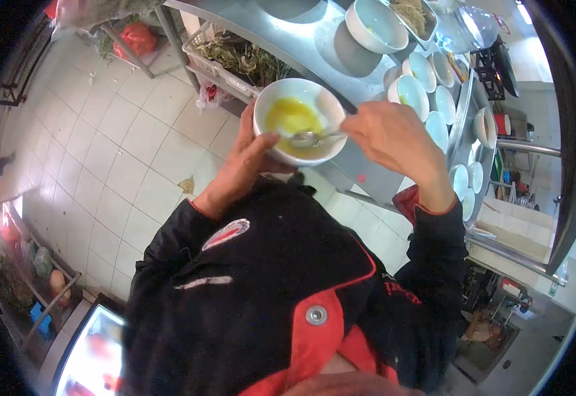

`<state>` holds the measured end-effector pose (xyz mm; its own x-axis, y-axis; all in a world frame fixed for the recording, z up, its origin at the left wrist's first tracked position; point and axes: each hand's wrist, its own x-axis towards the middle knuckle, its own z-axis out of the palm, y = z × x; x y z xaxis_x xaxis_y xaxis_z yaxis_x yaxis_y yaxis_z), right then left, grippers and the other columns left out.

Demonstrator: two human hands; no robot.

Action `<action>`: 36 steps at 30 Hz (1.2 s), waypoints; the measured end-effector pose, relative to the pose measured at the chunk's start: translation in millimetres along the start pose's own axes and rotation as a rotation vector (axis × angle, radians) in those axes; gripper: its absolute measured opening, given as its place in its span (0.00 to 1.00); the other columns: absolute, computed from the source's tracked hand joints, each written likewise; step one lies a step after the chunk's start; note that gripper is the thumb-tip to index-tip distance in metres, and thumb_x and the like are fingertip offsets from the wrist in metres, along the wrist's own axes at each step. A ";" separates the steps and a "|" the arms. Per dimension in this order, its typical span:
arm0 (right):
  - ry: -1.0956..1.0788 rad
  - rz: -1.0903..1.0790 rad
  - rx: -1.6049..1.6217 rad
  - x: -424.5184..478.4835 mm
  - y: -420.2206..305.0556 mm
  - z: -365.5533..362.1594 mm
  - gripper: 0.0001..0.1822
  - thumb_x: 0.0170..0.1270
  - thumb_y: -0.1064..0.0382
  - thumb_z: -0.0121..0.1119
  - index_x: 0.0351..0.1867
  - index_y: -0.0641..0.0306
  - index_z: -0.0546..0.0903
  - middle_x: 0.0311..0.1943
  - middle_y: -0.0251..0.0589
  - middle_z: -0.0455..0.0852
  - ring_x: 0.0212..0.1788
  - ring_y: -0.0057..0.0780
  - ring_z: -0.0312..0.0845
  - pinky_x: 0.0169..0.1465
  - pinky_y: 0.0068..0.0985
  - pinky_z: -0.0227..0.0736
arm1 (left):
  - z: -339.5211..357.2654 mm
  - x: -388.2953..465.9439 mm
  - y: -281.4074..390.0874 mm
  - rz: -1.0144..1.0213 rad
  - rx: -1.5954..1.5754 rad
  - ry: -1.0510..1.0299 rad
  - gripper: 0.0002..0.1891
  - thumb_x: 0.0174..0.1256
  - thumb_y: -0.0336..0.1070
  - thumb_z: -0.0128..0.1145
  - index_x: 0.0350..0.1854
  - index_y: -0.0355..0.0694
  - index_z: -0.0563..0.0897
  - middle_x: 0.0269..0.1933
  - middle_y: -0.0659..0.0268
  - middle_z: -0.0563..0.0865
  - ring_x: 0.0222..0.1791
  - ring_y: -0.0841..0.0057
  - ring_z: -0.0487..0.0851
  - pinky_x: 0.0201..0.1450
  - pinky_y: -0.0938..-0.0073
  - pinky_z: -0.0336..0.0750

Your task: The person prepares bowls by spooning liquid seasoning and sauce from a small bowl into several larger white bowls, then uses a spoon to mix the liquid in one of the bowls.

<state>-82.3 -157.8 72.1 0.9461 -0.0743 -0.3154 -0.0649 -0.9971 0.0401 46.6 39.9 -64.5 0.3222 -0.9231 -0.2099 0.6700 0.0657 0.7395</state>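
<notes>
A white bowl [335,106] is held up in front of my chest by my left hand [244,156], thumb over the near rim and fingers around its side. Yellow liquid [288,113] covers part of its inner wall and bottom. My right hand [392,133] grips the handle of a metal spoon [306,139], whose head rests low inside the bowl. The spoon's handle end is hidden in my fingers. Whether the spoon's head touches the bottom, I cannot tell.
To the right, a steel counter [313,59] carries a large white bowl [377,27] and several smaller white bowls [436,131]. A clear plastic container [471,29] stands at its far end. Under the counter, a white plastic crate [213,62] holds leafy greens. Pale floor tiles [119,148] lie left.
</notes>
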 end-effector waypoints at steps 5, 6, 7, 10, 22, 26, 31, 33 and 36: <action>0.306 0.017 -0.053 11.0 -0.1 24.8 0.05 0.59 0.68 0.60 0.36 0.58 0.84 0.30 0.39 0.80 0.36 0.40 0.81 0.37 0.37 0.74 | 2.7 1.8 -2.6 0.050 0.050 0.010 0.40 0.70 0.36 0.51 0.79 0.48 0.43 0.72 0.52 0.63 0.62 0.55 0.77 0.42 0.58 0.89; 0.282 0.030 -0.018 19.3 -4.6 24.7 0.06 0.58 0.69 0.60 0.36 0.58 0.84 0.30 0.38 0.80 0.36 0.40 0.80 0.38 0.36 0.74 | 0.7 1.8 -1.5 0.058 0.050 0.010 0.40 0.70 0.35 0.51 0.79 0.48 0.43 0.72 0.52 0.63 0.62 0.55 0.77 0.42 0.58 0.89; 0.354 -0.012 0.008 18.7 -4.5 22.7 0.07 0.57 0.69 0.61 0.37 0.58 0.84 0.30 0.38 0.80 0.36 0.40 0.80 0.37 0.36 0.74 | 0.1 1.8 0.7 0.077 0.066 0.012 0.40 0.71 0.35 0.51 0.79 0.49 0.43 0.72 0.52 0.63 0.62 0.55 0.78 0.43 0.57 0.89; 0.576 -0.064 0.055 11.1 0.4 16.7 0.09 0.55 0.71 0.62 0.38 0.58 0.85 0.30 0.37 0.79 0.34 0.39 0.80 0.36 0.36 0.74 | 1.2 2.8 10.4 0.129 0.107 0.043 0.38 0.71 0.36 0.49 0.79 0.50 0.44 0.72 0.52 0.65 0.62 0.55 0.78 0.47 0.55 0.88; 1.104 0.205 0.252 22.3 4.2 42.6 0.10 0.57 0.72 0.67 0.41 0.57 0.87 0.27 0.38 0.73 0.25 0.37 0.76 0.28 0.33 0.70 | -6.6 46.6 55.9 0.227 0.081 -0.002 0.38 0.73 0.39 0.49 0.79 0.52 0.44 0.72 0.54 0.64 0.64 0.53 0.77 0.48 0.52 0.88; 1.168 0.252 0.318 27.4 8.5 46.5 0.09 0.59 0.72 0.66 0.40 0.58 0.87 0.27 0.38 0.74 0.25 0.37 0.77 0.27 0.33 0.70 | -5.9 66.9 60.6 0.279 0.122 -0.024 0.36 0.72 0.39 0.50 0.78 0.50 0.46 0.71 0.54 0.65 0.62 0.53 0.79 0.48 0.54 0.88; 1.049 0.297 0.396 46.3 25.2 55.4 0.07 0.62 0.71 0.64 0.41 0.61 0.86 0.29 0.40 0.78 0.26 0.38 0.77 0.31 0.32 0.71 | -1.9 92.5 71.1 0.258 0.186 -0.045 0.33 0.73 0.36 0.45 0.77 0.48 0.49 0.70 0.53 0.65 0.63 0.53 0.78 0.53 0.51 0.86; 1.140 0.351 0.658 51.4 30.0 64.5 0.07 0.63 0.70 0.65 0.42 0.62 0.86 0.31 0.41 0.82 0.28 0.35 0.78 0.33 0.31 0.72 | 3.6 101.3 72.2 0.253 0.206 -0.030 0.32 0.73 0.34 0.46 0.77 0.47 0.50 0.69 0.52 0.66 0.62 0.52 0.79 0.51 0.52 0.87; 1.103 0.465 0.844 55.3 44.0 66.2 0.08 0.63 0.68 0.66 0.43 0.63 0.86 0.34 0.41 0.85 0.31 0.31 0.79 0.36 0.29 0.72 | -1.5 125.1 66.0 0.261 0.227 -0.054 0.32 0.74 0.34 0.46 0.77 0.47 0.50 0.69 0.53 0.67 0.61 0.52 0.80 0.50 0.54 0.88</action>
<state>-53.8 -207.0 -6.3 0.5212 -0.7213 0.4561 -0.2216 -0.6305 -0.7439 132.1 -70.7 -42.9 0.4228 -0.9056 0.0347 0.4022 0.2218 0.8883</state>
